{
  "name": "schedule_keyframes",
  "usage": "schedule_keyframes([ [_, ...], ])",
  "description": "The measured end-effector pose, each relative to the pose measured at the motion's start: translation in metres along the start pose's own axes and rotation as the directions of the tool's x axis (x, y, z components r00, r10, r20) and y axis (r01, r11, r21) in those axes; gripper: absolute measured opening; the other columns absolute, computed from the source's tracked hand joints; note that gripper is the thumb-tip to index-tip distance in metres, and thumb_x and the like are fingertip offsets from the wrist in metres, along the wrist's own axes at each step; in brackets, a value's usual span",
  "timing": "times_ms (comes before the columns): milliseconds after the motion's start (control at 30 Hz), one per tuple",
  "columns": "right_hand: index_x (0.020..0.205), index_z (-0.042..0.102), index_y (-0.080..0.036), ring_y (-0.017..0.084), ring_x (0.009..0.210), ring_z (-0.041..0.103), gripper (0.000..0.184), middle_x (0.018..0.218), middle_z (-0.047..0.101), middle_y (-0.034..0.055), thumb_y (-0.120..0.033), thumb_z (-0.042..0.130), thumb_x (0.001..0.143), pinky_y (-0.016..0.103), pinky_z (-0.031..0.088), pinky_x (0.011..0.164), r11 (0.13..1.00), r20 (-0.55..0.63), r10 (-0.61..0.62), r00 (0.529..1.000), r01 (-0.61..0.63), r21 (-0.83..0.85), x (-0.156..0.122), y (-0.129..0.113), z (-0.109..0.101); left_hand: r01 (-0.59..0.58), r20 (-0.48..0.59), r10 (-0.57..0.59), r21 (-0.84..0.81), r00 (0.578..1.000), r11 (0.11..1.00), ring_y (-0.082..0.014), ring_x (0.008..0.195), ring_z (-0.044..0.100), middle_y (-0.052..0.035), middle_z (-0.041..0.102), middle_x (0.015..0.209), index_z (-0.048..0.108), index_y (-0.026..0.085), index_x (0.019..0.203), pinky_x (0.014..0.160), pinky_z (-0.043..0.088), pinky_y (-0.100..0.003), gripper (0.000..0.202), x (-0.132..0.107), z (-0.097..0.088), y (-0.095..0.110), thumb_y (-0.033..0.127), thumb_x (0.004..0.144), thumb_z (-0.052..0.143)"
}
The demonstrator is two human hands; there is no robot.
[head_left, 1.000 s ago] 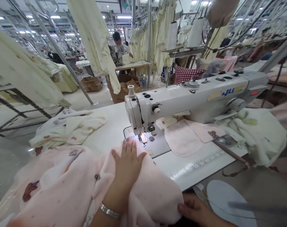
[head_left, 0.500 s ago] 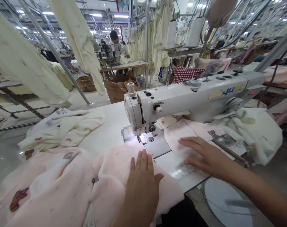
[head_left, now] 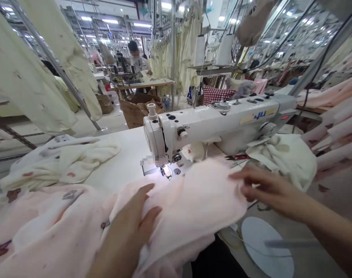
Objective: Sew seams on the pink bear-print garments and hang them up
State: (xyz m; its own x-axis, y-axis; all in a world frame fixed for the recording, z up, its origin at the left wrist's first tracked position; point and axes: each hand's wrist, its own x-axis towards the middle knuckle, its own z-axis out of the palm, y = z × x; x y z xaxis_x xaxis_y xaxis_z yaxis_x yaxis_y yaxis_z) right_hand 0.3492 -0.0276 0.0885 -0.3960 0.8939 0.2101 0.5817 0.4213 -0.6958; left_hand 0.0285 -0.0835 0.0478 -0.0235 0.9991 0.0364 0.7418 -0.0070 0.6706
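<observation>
A white sewing machine [head_left: 216, 123] stands on the white table [head_left: 123, 162], its needle lit by a small lamp. Pink fleece fabric [head_left: 190, 200] with small prints lies spread in front of the needle. My left hand [head_left: 132, 231] lies on the fabric's near left part, fingers together and thumb tucked under a fold. My right hand [head_left: 262, 189] pinches the right edge of a pink piece laid over the machine bed.
A cream and printed fabric heap [head_left: 60, 162] lies at the table's left. A cream bundle [head_left: 283, 158] sits right of the machine, with red-handled scissors [head_left: 236, 157] beside it. Pink garments [head_left: 335, 127] hang at right, cream ones at left. A person works at a far table [head_left: 143, 83].
My right hand has taken the pink piece from beside the machine and drawn it over the fabric in front of the needle. My left hand slid back and left. The view turned slightly right.
</observation>
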Motion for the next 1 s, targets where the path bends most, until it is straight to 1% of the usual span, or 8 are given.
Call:
schedule_keyframes([
  [67,0.097,0.064,-0.022,0.015,0.068,0.058,0.024,0.077,0.057,0.0043,-0.040,0.054,0.086,0.024,0.049,0.054,0.996,0.145,-0.001,0.989,0.015,-0.093,-0.007,0.009,0.008,-0.028,-0.115,0.059,0.259,0.992,0.966,-0.0257,0.089,0.061,-0.0032,0.064,0.095,0.056,0.027,0.102,0.076,0.046,-0.041,0.029,-0.005,-0.009,-0.004,0.043,0.085,0.039],
  [100,0.099,0.064,-0.021,0.016,0.074,0.058,0.022,0.081,0.059,0.0049,-0.036,0.052,0.088,0.026,0.049,0.061,0.993,0.170,-0.050,0.984,0.066,-0.095,-0.004,0.010,0.015,-0.045,-0.097,0.080,0.317,0.992,0.947,-0.0246,0.084,0.061,-0.0028,0.064,0.089,0.058,0.026,0.093,0.074,0.045,-0.040,0.027,-0.007,-0.008,-0.003,0.041,0.086,0.037],
  [200,0.099,0.064,-0.018,0.018,0.090,0.056,0.020,0.091,0.064,0.0069,-0.023,0.046,0.092,0.033,0.045,0.080,0.954,0.248,-0.250,0.936,0.282,-0.101,0.026,0.004,0.047,-0.078,0.137,0.028,0.377,0.990,0.923,-0.0215,0.076,0.060,-0.0019,0.062,0.079,0.058,0.024,0.079,0.065,0.044,-0.034,0.024,-0.011,0.005,0.008,0.034,0.088,0.038],
  [267,0.098,0.065,-0.017,0.019,0.087,0.055,0.017,0.089,0.064,0.0070,-0.019,0.051,0.089,0.033,0.043,0.079,0.926,0.329,-0.297,0.896,0.355,-0.131,0.051,0.001,0.072,-0.073,0.246,-0.044,0.446,0.968,0.892,-0.0222,0.078,0.060,-0.0026,0.062,0.082,0.060,0.023,0.080,0.063,0.044,-0.033,0.016,-0.014,0.018,0.016,0.029,0.085,0.045],
  [400,0.080,0.068,-0.016,0.017,0.077,0.055,0.005,0.077,0.061,0.0039,-0.020,0.068,0.078,0.029,0.041,0.069,0.909,0.392,-0.313,0.865,0.392,-0.139,0.079,0.007,0.105,-0.088,0.227,-0.029,0.489,0.973,0.868,-0.0242,0.087,0.058,-0.0052,0.061,0.093,0.062,0.022,0.094,0.070,0.045,-0.035,0.014,-0.017,0.032,0.023,0.024,0.082,0.055],
  [600,0.084,0.059,-0.014,0.018,0.080,0.052,0.003,0.082,0.059,0.0048,-0.015,0.060,0.082,0.030,0.040,0.072,0.913,0.322,-0.348,0.880,0.397,-0.098,0.073,0.016,0.103,-0.190,0.236,0.098,0.406,0.967,0.894,-0.0246,0.099,0.052,-0.0086,0.058,0.112,0.041,0.017,0.133,0.085,0.044,-0.040,0.051,-0.012,0.038,0.029,0.023,0.084,0.053],
  [900,0.080,0.065,-0.016,0.017,0.081,0.058,0.015,0.083,0.064,0.0065,-0.025,0.054,0.087,0.031,0.044,0.074,0.871,0.236,-0.489,0.840,0.487,0.072,0.066,0.016,0.103,-0.148,0.202,0.077,0.365,0.976,0.919,-0.0278,0.102,0.052,-0.0125,0.057,0.116,0.030,0.012,0.139,0.087,0.042,-0.043,0.059,-0.010,0.047,0.028,0.022,0.083,0.048],
  [1000,0.086,0.063,-0.016,0.016,0.077,0.062,0.022,0.083,0.067,0.0072,-0.029,0.047,0.091,0.029,0.048,0.071,0.855,0.158,-0.514,0.843,0.491,0.165,0.062,0.014,0.080,-0.131,0.204,0.093,0.180,0.975,0.975,-0.0236,0.096,0.056,-0.0082,0.063,0.106,0.049,0.018,0.126,0.082,0.043,-0.036,0.041,-0.008,0.031,0.030,0.025,0.087,0.041],
])
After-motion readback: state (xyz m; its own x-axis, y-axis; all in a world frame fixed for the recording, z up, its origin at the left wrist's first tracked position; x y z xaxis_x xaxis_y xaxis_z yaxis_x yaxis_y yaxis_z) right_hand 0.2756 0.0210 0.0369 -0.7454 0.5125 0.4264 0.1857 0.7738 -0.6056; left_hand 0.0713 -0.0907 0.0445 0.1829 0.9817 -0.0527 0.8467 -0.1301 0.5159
